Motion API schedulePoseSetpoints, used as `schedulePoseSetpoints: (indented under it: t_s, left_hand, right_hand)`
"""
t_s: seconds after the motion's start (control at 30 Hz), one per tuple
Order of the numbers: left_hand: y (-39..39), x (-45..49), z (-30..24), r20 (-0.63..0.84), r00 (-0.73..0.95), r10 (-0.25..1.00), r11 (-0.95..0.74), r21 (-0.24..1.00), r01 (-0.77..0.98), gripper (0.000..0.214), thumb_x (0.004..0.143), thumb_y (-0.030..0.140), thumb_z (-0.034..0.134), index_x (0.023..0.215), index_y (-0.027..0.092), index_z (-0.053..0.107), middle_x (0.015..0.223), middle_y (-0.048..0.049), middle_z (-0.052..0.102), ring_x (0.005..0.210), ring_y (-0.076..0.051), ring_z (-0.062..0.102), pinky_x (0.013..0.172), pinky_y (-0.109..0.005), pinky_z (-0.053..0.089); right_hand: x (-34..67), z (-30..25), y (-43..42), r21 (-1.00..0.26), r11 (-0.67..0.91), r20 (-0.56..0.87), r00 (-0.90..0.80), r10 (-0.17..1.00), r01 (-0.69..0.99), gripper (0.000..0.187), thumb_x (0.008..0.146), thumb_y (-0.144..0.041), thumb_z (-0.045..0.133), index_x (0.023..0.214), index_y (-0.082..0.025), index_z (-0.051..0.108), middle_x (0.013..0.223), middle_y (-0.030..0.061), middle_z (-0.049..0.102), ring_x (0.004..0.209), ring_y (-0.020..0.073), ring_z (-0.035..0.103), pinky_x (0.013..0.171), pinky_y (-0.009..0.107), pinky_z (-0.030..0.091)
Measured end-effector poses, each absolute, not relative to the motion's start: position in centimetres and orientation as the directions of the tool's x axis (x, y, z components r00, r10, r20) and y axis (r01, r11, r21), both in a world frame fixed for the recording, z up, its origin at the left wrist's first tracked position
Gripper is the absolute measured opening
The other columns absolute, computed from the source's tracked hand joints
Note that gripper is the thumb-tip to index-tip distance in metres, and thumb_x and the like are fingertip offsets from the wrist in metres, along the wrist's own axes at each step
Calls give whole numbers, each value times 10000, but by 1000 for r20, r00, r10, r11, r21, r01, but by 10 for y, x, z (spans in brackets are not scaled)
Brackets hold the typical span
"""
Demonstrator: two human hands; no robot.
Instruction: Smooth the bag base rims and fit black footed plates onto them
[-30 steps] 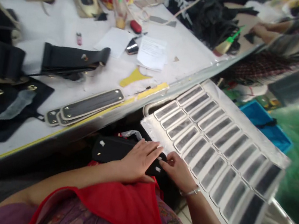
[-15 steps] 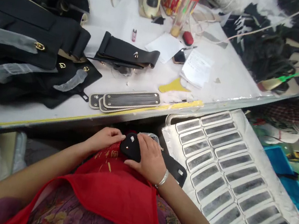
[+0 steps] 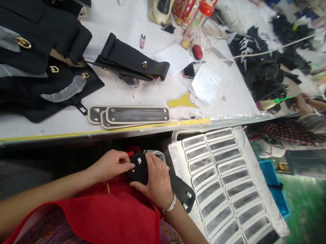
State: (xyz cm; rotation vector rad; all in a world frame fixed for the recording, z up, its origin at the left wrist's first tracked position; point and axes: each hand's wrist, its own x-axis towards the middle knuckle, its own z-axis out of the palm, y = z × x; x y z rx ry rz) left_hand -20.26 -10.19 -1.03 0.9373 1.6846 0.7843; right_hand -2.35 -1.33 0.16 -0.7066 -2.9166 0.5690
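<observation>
A black leather strip (image 3: 181,189) with rounded ends and small metal fittings lies across my lap, below the table edge. My right hand (image 3: 158,181) wraps over its near part, thumb on one side and fingers on the other. At the strip's left end, my left hand (image 3: 115,167) is curled with thumb and index finger pinched together by the small metal fittings. Whatever sits in that pinch is too small to make out. Behind my right fingers, part of the strip is hidden.
The white table (image 3: 142,94) holds black bag parts (image 3: 41,32), a folded black strap (image 3: 136,58), stacked grey strips (image 3: 139,115), a yellow piece (image 3: 183,101), papers (image 3: 206,83) and a bottle (image 3: 163,2). Right, a board (image 3: 187,165) carries rows of grey pieces. A co-worker's hand (image 3: 302,103) holds a brush.
The view has shifted, so the table and board appear farther left. My left fingers have come a little over the strip's end; my right hand keeps its hold.
</observation>
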Motion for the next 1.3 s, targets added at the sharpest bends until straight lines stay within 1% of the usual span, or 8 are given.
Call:
schedulePoseSetpoints:
  t_s: [0.33, 0.4, 0.63, 0.7, 0.83, 0.97, 1.13, 1.3]
  left_hand:
    - [-99, -201, -10, -486, -184, 854, 514, 842, 164, 283, 688, 414, 563, 570, 159, 532, 533, 25, 512, 518, -111, 426, 494, -221, 316]
    - [-98, -202, -8, -487, -185, 854, 516, 837, 181, 284, 690, 416, 554, 569, 160, 533, 535, 25, 510, 522, -113, 428, 499, -223, 315]
    - [-97, -204, -10, -466, -178, 867, 499, 800, 333, 307, 707, 432, 550, 553, 170, 510, 522, 22, 520, 513, -115, 436, 499, -228, 306]
    - [-97, -206, -11, -473, -172, 864, 503, 798, 333, 324, 703, 444, 556, 540, 170, 498, 513, 23, 513, 507, -112, 429, 492, -227, 302]
    - [-98, -208, -15, -457, -173, 873, 489, 817, 307, 341, 692, 459, 570, 536, 164, 500, 516, 24, 507, 507, -104, 414, 490, -222, 303]
    - [-101, -210, -20, -438, -149, 887, 462, 839, 286, 348, 692, 469, 576, 547, 160, 503, 514, 32, 488, 506, -97, 403, 488, -217, 297]
    - [-105, -209, -22, -387, -150, 910, 414, 872, 262, 318, 700, 437, 575, 562, 162, 496, 536, 35, 489, 532, -100, 413, 516, -216, 321]
    - [-107, -206, -24, -369, -171, 913, 400, 891, 213, 289, 690, 411, 579, 568, 167, 483, 547, 39, 481, 546, -103, 419, 536, -219, 338]
  right_hand:
    - [-23, 2, -11, -366, 823, -45, -892, 450, 434, 903, 670, -678, 588, 1333, -93, 406, 1334, 161, 449, 1203, 294, 406, 1008, 443, 339]
    - [-23, 2, -11, -366, 822, -53, -892, 449, 436, 898, 672, -680, 585, 1338, -104, 404, 1336, 158, 448, 1202, 292, 407, 1003, 442, 341]
    - [-22, 1, -11, -372, 821, -68, -895, 441, 433, 879, 694, -674, 568, 1354, -122, 386, 1352, 139, 433, 1210, 286, 391, 1015, 429, 318]
    - [-23, 2, -12, -369, 825, -59, -897, 439, 428, 893, 695, -686, 555, 1358, -114, 377, 1349, 145, 435, 1207, 287, 391, 1014, 430, 313]
    - [-27, 5, -15, -356, 828, -44, -892, 449, 434, 993, 664, -731, 536, 1387, -88, 313, 1350, 166, 426, 1205, 288, 389, 1007, 427, 309]
    - [-30, 2, -20, -315, 834, -53, -886, 461, 453, 903, 693, -701, 538, 1363, -125, 355, 1347, 148, 433, 1202, 287, 386, 995, 433, 305]
    - [-33, -2, -24, -319, 804, -51, -856, 514, 501, 889, 682, -679, 567, 1335, -109, 368, 1325, 153, 447, 1186, 295, 389, 983, 444, 298]
    - [-43, 0, -30, -333, 768, -51, -824, 564, 546, 754, 651, -513, 646, 1250, -108, 434, 1222, 158, 499, 1124, 299, 426, 972, 435, 306]
